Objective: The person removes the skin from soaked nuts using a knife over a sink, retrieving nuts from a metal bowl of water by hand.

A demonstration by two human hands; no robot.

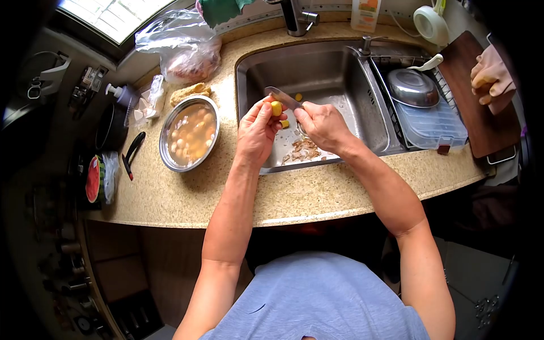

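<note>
Over the sink [368,122], my left hand [259,127] pinches a small yellow piece [276,108] between thumb and fingers. My right hand [324,126] is wrapped round the handle of a knife [281,96], its blade reaching left beside the yellow piece. Below the hands, brown peelings [303,149] lie on the sink floor. Two more yellow pieces are down in the sink, one [298,97] just past the blade and one [284,123] by my left fingers. Left of the sink stands a metal bowl [165,148] of cloudy liquid with round, light pieces in it.
A plastic bag [190,54] lies behind the bowl. A black-handled peeler [134,153] is at the left. On the right are a dish rack [391,107] with a metal bowl [413,88] and blue lidded box [430,124], a brown board [473,90] and gloves [494,76]. The faucet [296,20] stands behind.
</note>
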